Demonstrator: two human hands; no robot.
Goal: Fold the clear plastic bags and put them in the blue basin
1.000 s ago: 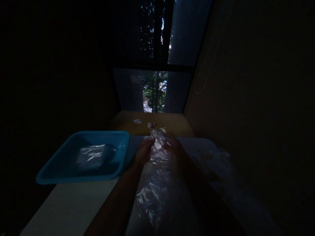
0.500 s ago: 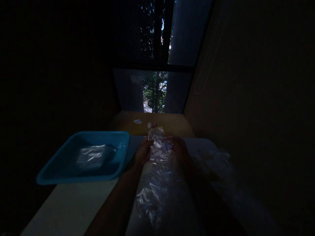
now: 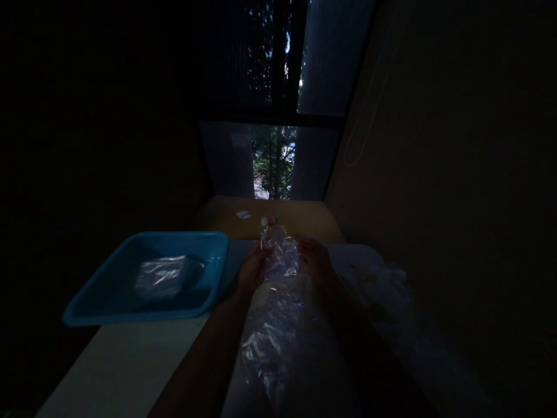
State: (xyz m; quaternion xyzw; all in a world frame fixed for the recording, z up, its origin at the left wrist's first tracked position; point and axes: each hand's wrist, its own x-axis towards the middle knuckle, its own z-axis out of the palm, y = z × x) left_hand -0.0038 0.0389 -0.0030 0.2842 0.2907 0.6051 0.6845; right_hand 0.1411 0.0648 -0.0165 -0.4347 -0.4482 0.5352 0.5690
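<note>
Left hand [image 3: 253, 268]: thumb over the near-left part of one clear plastic film [image 3: 282, 259], pinching it. Right hand [image 3: 317, 260]: fingers curled at the film's right edge; whether they grip or merely touch it, I cannot tell. Film position: between the two hands, above the far part of the table [image 3: 130, 366]. Film surface: thin, glossy, creased.

Below it, toward the person, lies a crumpled clear plastic sheet [image 3: 270, 345], sharply wrinkled; its layers cannot be counted.

Left side: one blue basin [image 3: 141, 319], smooth, rounded-rectangular, with a rolled rim, overhanging the table's left edge. Contents: one shiny plastic packet [image 3: 161, 276], roughly square.

Right side: one loose heap of translucent plastic [image 3: 385, 284], number of pieces indistinct in the dark.

Beyond the table: one yellowish flat surface [image 3: 308, 215], bearing one small pink-and-white cylinder [image 3: 268, 221] lying on its side and one crumpled white scrap [image 3: 243, 215]. Any print on the cylinder is too small to read. Behind: one dark-framed window [image 3: 228, 162]; on the right wall, one looped cord [image 3: 360, 145].
</note>
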